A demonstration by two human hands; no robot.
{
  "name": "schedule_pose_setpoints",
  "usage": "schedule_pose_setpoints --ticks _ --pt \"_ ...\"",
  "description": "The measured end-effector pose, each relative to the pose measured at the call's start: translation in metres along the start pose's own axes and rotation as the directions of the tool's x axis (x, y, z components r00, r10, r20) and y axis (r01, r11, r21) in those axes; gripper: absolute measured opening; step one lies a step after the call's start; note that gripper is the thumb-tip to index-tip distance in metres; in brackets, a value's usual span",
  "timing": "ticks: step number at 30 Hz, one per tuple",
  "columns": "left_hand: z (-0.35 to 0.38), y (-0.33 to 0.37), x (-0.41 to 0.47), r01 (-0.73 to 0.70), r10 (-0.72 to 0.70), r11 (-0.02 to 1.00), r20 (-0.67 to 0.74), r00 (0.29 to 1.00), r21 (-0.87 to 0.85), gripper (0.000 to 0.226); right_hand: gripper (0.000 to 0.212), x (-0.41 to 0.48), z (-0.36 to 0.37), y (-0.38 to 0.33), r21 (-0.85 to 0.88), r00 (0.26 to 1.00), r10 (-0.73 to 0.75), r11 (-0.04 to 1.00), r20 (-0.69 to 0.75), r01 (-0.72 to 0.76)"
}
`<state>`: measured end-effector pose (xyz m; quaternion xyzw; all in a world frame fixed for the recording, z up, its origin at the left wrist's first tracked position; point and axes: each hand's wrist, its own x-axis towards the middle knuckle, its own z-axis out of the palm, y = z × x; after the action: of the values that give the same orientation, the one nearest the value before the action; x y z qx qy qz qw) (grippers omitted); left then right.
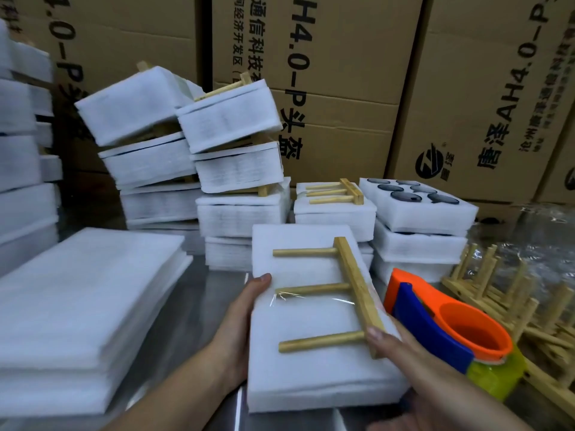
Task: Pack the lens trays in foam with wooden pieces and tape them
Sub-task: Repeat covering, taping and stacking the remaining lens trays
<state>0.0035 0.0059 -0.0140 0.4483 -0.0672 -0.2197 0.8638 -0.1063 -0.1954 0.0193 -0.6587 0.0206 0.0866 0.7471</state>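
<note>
Left hand [239,331] and right hand [401,346] grip opposite edges of the foam pack [311,377], thumbs on top.

L hand [245,309] & R hand [401,346] bare, forearms [174,384] bare too.

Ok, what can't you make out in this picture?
Head view only.
Covered by its foam: contents of the foam pack.
Under the pack: fingers of left hand and right hand.
Partly behind the right forearm: tape dispenser.
Cut by the left edge, blurred: foam stacks.

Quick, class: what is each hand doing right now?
Left hand: grips the foam pack.
Right hand: grips the foam pack, thumb on the wooden piece.
</note>
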Motion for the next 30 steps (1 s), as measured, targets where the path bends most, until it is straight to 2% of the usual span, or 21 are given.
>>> schedule_pose_setpoints --ticks 1,2,4,6,8,9,13,18,22,27,30 --pt "0.003 0.002 -0.003 0.047 -0.047 0.998 0.016 0.999 -0.042 0.065 0.077 0.001 0.001 0.004 -0.045 1.000 -0.001 0.999 -0.015 0.000" --pt "0.007 0.003 -0.005 0.087 -0.085 0.995 0.046 0.995 -0.057 0.059 0.072 0.007 0.005 0.003 -0.070 0.996 0.000 0.998 -0.089 -0.007" --pt "0.010 0.004 -0.005 0.064 -0.055 0.994 0.098 0.994 -0.088 0.053 0.063 0.009 0.006 0.005 -0.031 0.985 -0.024 0.999 -0.173 0.019" --pt "0.009 0.005 -0.003 0.005 0.006 0.988 0.073 0.997 -0.156 0.063 0.052 0.007 0.005 0.003 0.013 0.969 -0.045 0.999 -0.244 0.049" --pt "0.006 0.006 0.000 -0.010 0.018 0.979 0.037 0.999 -0.203 0.080 0.032 -0.001 -0.001 -0.001 0.045 0.953 -0.092 0.993 -0.289 0.110" --pt "0.007 0.007 -0.001 -0.002 0.010 0.979 0.037 0.999 -0.205 0.085 0.029 -0.004 -0.005 -0.003 0.040 0.948 -0.123 0.989 -0.294 0.141" --pt "0.005 0.008 0.002 0.046 -0.036 0.976 0.051 0.998 -0.213 0.084 0.015 -0.018 -0.019 -0.026 0.009 0.917 -0.186 0.979 -0.352 0.202" --pt "0.005 0.007 0.002 0.061 -0.051 0.973 0.052 0.997 -0.222 0.080 0.023 -0.011 -0.037 -0.068 0.051 0.877 -0.192 0.970 -0.441 0.239" --pt "0.005 0.007 0.000 0.060 -0.045 0.979 0.080 0.996 -0.197 0.075 0.022 0.010 -0.052 -0.120 -0.019 0.838 -0.303 0.944 -0.454 0.330" --pt "0.006 0.006 0.000 0.049 -0.036 0.989 0.098 0.995 -0.141 0.070 0.029 0.060 -0.059 -0.176 -0.126 0.720 -0.380 0.916 -0.581 0.381" --pt "0.007 0.007 0.001 0.060 -0.047 0.990 0.105 0.993 -0.126 0.069 0.050 0.099 -0.053 -0.192 -0.148 0.681 -0.394 0.909 -0.617 0.390"
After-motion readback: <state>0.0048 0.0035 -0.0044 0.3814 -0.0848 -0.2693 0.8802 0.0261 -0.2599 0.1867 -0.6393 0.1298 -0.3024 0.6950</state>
